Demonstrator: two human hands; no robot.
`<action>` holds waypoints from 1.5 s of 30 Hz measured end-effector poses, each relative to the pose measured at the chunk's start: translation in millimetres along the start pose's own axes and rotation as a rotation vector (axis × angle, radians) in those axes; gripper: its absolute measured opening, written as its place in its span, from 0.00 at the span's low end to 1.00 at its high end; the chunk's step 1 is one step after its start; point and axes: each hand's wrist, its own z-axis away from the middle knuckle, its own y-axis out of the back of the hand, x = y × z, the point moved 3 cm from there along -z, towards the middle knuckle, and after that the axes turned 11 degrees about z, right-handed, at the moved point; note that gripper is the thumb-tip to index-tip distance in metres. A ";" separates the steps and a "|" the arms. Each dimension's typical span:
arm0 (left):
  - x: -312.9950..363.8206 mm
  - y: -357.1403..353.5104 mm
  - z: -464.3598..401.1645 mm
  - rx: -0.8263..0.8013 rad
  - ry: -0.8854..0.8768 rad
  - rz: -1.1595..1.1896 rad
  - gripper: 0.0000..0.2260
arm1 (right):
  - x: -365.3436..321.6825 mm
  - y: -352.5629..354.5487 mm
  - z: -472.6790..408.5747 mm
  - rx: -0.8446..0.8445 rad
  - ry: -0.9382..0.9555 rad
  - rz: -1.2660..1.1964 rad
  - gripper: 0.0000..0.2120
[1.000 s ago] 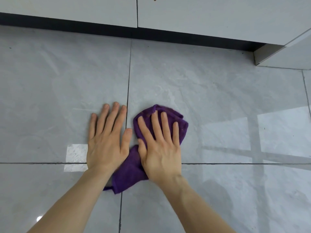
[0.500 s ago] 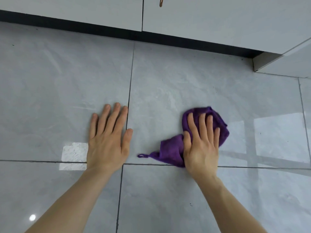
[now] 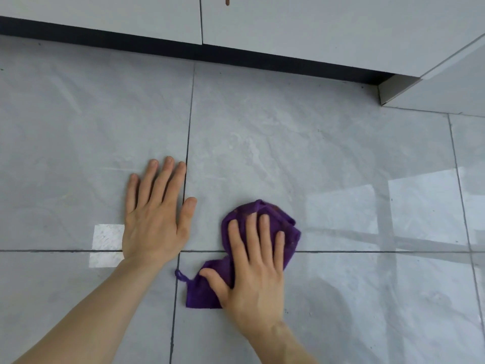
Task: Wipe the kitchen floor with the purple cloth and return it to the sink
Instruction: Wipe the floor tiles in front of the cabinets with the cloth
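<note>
My right hand [image 3: 256, 274] lies flat, fingers spread, pressing the crumpled purple microfibre cloth [image 3: 262, 219] onto the glossy grey tiled floor [image 3: 288, 143], gripping nothing; the cloth straddles a dark grout line, its small loop trailing left. Just beside it, my left hand [image 3: 154, 214] rests open, palm down on bare tile, empty. Beyond run a black plinth [image 3: 262, 57] and pale grey cabinet doors [image 3: 315, 22].

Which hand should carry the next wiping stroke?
Right. The right hand lies flat on the purple cloth, pressing it to the floor tiles. The left hand rests on bare tile, apart from it.
</note>
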 end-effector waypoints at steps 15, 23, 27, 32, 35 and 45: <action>0.8 0.8 1.4 0.040 0.003 0.022 0.28 | 108.8 -1.2 21.9 0.116 -0.193 -0.057 0.26; -0.3 -3.8 0.4 0.069 -0.003 0.016 0.29 | 78.4 4.3 -62.1 0.163 -0.506 -0.058 0.29; 1.3 -0.6 -0.1 0.075 0.001 0.023 0.29 | -7.9 -0.2 -67.4 0.136 -0.211 -0.079 0.29; -0.3 -0.6 0.1 0.058 -0.013 0.017 0.29 | -39.9 -10.7 -40.2 0.123 -0.067 -0.063 0.25; -1.5 -0.4 0.9 0.050 -0.019 0.017 0.29 | -23.6 -9.3 -32.5 0.120 0.046 -0.065 0.24; -7.7 0.4 -1.3 0.064 -0.021 0.004 0.29 | 120.2 9.9 -53.1 0.168 -0.346 -0.051 0.24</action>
